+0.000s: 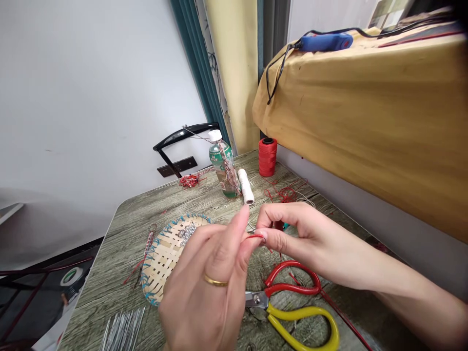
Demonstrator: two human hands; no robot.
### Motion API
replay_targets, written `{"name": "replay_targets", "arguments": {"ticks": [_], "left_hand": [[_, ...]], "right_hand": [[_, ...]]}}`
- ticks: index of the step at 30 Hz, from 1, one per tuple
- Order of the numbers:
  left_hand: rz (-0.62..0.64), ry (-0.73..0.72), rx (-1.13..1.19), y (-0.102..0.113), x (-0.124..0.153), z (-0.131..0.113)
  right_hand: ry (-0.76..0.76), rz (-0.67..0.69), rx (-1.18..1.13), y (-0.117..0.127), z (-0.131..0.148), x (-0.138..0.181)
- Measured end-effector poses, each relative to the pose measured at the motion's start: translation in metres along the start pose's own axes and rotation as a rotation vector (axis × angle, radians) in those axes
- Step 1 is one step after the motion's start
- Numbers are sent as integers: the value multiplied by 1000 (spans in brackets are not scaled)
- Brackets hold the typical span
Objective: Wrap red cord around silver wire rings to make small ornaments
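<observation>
Pinching a thin red string (255,236) just right of the middle of the frame, the left hand (208,282) and the right hand (303,239) were close together. The left hand, with a gold ring (215,281) on it, came up from the bottom middle and had its thumb and finger closed on the string. The right hand came in from the right side, and its thumb and finger were squeezed shut at the string's other end.

Under the hands, at the lower right, lay scissors (285,287) with one red handle and one yellow handle. To the left of the hands sat a woven tray (161,258) with blue stitches around its edge and small shiny bits (186,235) on it. A bunch of thin metal sticks (122,329) lay at the bottom left.

Farther back, near the middle, a bottle (221,163) with a white cap stood beside a white spool (245,186) that lay on its side. A red spool (267,157) stood to their right, and messy red thread (287,194) lay in front of it
</observation>
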State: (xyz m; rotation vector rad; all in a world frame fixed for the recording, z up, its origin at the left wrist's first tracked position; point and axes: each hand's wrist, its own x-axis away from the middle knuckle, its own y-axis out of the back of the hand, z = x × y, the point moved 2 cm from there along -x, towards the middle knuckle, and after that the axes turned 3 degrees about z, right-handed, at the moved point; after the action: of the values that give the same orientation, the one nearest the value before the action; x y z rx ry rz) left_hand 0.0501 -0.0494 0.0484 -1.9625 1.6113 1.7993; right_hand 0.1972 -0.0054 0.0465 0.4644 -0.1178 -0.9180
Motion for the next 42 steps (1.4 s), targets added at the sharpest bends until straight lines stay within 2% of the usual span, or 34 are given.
{"name": "replay_targets", "arguments": {"ticks": [3,9,11,15,18,21,23,28,32,35,38,42], "left_hand": [[15,-61,66,-1,-3,2],[103,165,184,-8,-4,10],[109,245,232,-9,-4,14],[62,336,326,-10,-5,19],[27,397,387,-12,-6,19],[26,517,469,-14,-7,18],[59,623,578,-15,-6,18],[288,917,1068,-18,-4,21],[191,1022,1239,-17,-4,22],[115,1048,1278,-19,-3,21],[121,1025,1286,-21,-1,20],[140,932,1232,-21,-1,21]], "right_hand": [[-25,14,0,-1,0,0],[-33,-17,71,3,-5,-1],[-6,-105,161,5,-5,-2],[97,-364,249,5,-1,-3],[150,-324,207,-2,1,-2],[195,-283,177,-4,-2,-2],[203,-289,190,-4,-4,-2],[247,-327,261,-3,-5,-3],[371,-454,315,-6,0,1],[477,-547,409,-10,1,4],[492,-525,437,-14,-2,4],[466,-482,288,-11,-5,2]]}}
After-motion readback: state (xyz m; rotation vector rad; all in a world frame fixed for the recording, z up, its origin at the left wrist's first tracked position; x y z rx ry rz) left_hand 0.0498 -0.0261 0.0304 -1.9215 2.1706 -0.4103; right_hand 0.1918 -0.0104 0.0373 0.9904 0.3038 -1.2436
